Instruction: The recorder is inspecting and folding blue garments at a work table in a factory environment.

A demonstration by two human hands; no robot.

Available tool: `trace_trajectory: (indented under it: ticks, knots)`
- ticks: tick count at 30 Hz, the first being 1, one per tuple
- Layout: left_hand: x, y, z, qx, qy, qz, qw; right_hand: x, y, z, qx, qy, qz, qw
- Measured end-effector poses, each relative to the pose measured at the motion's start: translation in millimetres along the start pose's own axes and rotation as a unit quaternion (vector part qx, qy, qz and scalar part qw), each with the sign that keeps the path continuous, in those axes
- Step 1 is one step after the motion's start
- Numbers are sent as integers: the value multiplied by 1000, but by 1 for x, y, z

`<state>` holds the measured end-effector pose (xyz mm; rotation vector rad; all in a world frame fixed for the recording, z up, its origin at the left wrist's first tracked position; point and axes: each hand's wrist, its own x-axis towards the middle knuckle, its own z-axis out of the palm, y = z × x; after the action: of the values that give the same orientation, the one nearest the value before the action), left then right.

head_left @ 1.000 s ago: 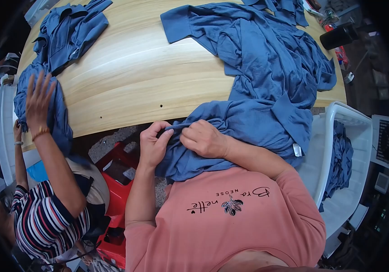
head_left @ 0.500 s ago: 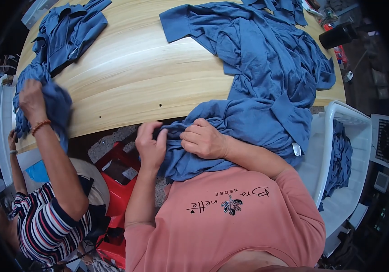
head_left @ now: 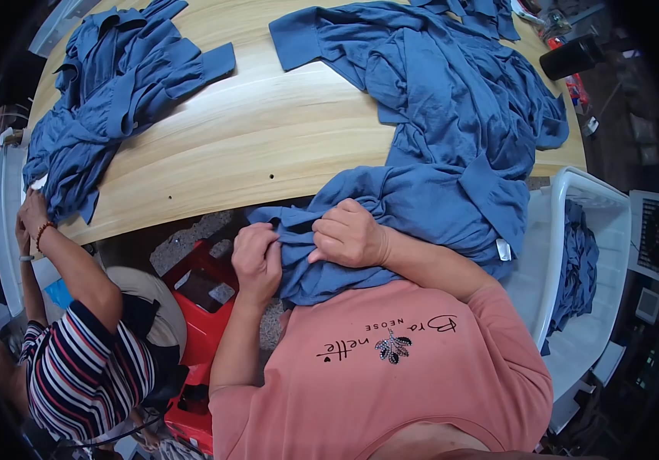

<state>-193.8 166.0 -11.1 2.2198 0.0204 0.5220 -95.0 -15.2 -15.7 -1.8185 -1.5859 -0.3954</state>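
Both hands are closed on the same blue garment (head_left: pixel 421 207), which hangs from the edge of the wooden table (head_left: pixel 268 146) down to the person's chest. The left hand (head_left: pixel 257 259) grips a bunched fold of the cloth, and the right hand (head_left: pixel 349 234), just beside it, pinches the fabric a little higher. To do this step well, I think each hand should keep only one layer and pull gently apart, so that the cloth opens flat and does not twist. To the right of the right hand stands a white basket (head_left: pixel 567 230) with more blue cloth. Far to the left, another person's hand (head_left: pixel 34 215) touches a second blue pile (head_left: pixel 107 100).
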Motion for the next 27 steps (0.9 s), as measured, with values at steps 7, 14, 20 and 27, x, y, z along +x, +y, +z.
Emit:
trace_trajectory:
  ticks: [7, 14, 20, 27]
  knots:
    - [1, 37, -15, 44, 29, 173, 983, 2, -1, -4, 12, -1, 51, 999]
    - [-12, 39, -12, 104, 53, 155, 981, 1, -2, -3, 43, 12, 52, 998]
    - [-17, 40, -8, 98, -14, 172, 980, -3, 1, 0, 27, 74, 81, 994]
    - [-12, 39, 7, 103, -34, 50, 993, -3, 1, 6, 23, 130, 68, 989]
